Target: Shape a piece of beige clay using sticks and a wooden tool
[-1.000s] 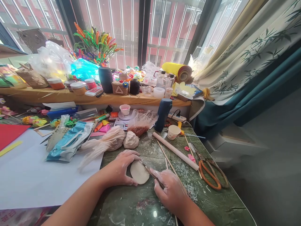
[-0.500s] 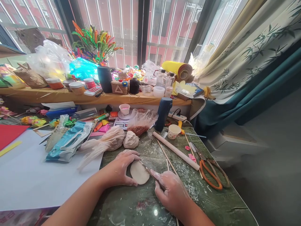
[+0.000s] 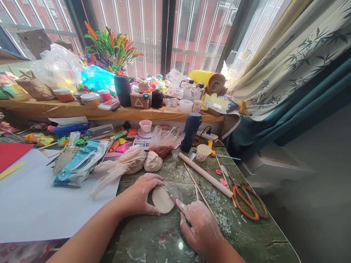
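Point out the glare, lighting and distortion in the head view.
Head view: daylight from the window backlights the scene, washing out the clear plastic at its right; a small round glare spot sits on the table, between the forearms; the curtain looks stretched towards the edge; the lower right is dim; the clay disc is readable.

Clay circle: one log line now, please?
clay disc: flat on table | left hand: around its left side | right hand: holding thin tool at disc's edge
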`<state>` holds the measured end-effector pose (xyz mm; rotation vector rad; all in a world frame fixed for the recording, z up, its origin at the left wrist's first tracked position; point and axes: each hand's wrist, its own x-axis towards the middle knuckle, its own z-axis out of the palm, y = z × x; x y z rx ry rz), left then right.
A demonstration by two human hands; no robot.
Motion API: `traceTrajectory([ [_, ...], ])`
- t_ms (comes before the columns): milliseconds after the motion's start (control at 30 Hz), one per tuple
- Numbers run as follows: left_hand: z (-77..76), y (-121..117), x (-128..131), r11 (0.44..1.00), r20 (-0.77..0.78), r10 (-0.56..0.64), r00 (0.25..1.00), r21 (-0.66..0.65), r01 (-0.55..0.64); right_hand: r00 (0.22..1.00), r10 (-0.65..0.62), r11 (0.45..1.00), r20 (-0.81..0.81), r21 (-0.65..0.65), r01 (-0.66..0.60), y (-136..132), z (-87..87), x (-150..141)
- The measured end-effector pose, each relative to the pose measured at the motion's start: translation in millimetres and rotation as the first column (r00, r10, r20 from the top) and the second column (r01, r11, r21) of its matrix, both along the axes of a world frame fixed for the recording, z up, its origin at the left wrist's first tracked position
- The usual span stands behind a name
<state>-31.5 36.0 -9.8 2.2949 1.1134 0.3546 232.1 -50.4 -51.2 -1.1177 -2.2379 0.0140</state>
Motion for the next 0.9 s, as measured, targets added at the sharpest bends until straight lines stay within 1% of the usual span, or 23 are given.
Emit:
traceTrajectory([
  [200,-0.6,0,0,1.000,-0.008,-0.008,1.000,-0.006,0.008,1.000,-0.019,0.998,-0.018,-0.057,0.018,1,0.2,-2],
  [400,0.5,0,0,1.000,-0.022,-0.007,1.000,0.003,0.008,0.996,-0.005,1.000,-0.088,-0.007,0.005,-4,2.3,1],
  [500,0.7,0,0,1.000,-0.035,-0.008,0.999,-0.018,0.007,0.998,-0.006,1.000,-0.063,-0.011,0.005,-6,2.5,1],
  [600,0.0,-1,0,1.000,-0.017,-0.005,1.000,-0.007,0.004,0.999,0.001,1.000,-0.039,-0.027,-0.002,-8,2.9,2],
  [767,-0.9,-1,0,1.000,0.000,-0.002,1.000,0.016,0.002,0.998,-0.013,1.000,-0.053,0.005,0.014,-8,3.1,2],
  [900,-1.8,0,-1,1.000,-0.007,-0.006,1.000,0.010,0.006,1.000,-0.021,0.999,-0.001,-0.041,0.021,-4,1.8,0],
])
